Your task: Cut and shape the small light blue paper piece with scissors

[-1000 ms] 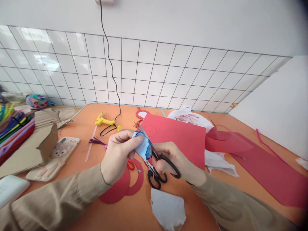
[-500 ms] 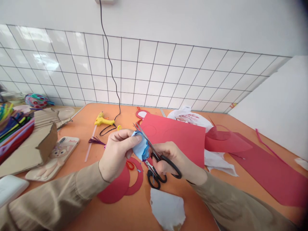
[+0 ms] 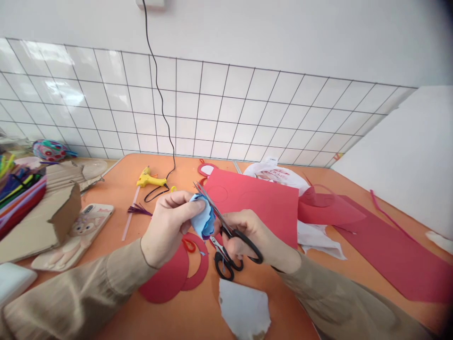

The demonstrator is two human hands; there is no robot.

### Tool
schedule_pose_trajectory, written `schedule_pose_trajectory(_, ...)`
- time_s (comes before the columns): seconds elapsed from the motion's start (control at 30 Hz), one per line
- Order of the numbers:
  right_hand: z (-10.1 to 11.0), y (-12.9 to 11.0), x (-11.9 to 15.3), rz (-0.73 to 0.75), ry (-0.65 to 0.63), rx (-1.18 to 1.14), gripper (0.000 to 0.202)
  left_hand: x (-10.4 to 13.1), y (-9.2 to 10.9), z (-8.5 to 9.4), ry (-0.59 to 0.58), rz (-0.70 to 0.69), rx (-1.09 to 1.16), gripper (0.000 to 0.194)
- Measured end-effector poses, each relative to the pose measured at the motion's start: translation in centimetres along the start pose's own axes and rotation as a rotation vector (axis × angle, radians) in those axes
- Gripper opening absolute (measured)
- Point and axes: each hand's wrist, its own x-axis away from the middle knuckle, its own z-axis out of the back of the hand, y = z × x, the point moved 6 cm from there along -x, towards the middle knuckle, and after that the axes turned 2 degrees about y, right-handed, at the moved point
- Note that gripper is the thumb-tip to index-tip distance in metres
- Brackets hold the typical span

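Observation:
My left hand (image 3: 170, 223) pinches a small folded stack of blue paper (image 3: 200, 218) between thumb and fingers. Its right edge is cut uneven, with darker blue and purple layers showing. My right hand (image 3: 244, 231) is closed on black-handled scissors (image 3: 226, 224), whose blades are parted and point up and left along the paper's upper right edge. Just below my right hand a second pair of black-handled scissors (image 3: 223, 267) lies on the table. Red cut-out paper shapes (image 3: 169, 278), one a disc and one a ring, lie under and beside my left hand.
A red sheet (image 3: 262, 200) lies behind my hands, with a white plastic bag (image 3: 279, 174) past it. A yellow glue gun (image 3: 150, 178) with a black cord rests at back left. Phone (image 3: 85, 229) and cardboard (image 3: 46, 217) are at left. A torn white piece (image 3: 244, 307) lies in front.
The view has shifted slightly, so the scene sits a little further left. The scissors' blades still lie along the blue paper's edge, and both hands keep their hold.

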Motion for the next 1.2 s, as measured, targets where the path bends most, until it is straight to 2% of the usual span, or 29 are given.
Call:
schedule_pose_trajectory(0.17, 0.2, 0.0, 0.0, -0.003, -0.027, -0.008, 0.051, -0.3, 0.0, -0.1, -0.039, 0.036, -0.048, 0.028)
schedule_pose_trajectory(0.37, 0.6, -0.3, 0.3, -0.054, -0.064, 0.035, 0.066, -0.4, 0.2, -0.1, -0.121, 0.068, -0.1, 0.028)
schedule_pose_trajectory(0.6, 0.8, -2.2, 0.7, 0.075, -0.129, 0.233, 0.066, -0.5, 0.2, -0.5, -0.223, 0.084, -0.137, 0.024)
schedule_pose_trajectory(0.77, 1.4, -2.2, 0.9, 0.057, -0.106, 0.363, 0.068, -0.3, 0.1, -0.4, -0.215, 0.093, -0.15, 0.021)
schedule_pose_trajectory(0.93, 1.5, -2.2, 0.8, 0.053, -0.078, 0.419, 0.066, -0.3, 0.0, -0.7, -0.224, 0.088, -0.113, 0.017)
schedule_pose_trajectory(1.1, 1.8, -2.0, 1.0, 0.009, -0.079, 0.448, 0.061, -0.1, -0.2, -1.2, -0.294, 0.128, -0.12, 0.019)
schedule_pose_trajectory(1.2, 1.8, -2.1, 1.0, 0.002, -0.099, 0.442, 0.064, -0.2, -0.2, -1.1, -0.275, 0.152, -0.131, 0.021)
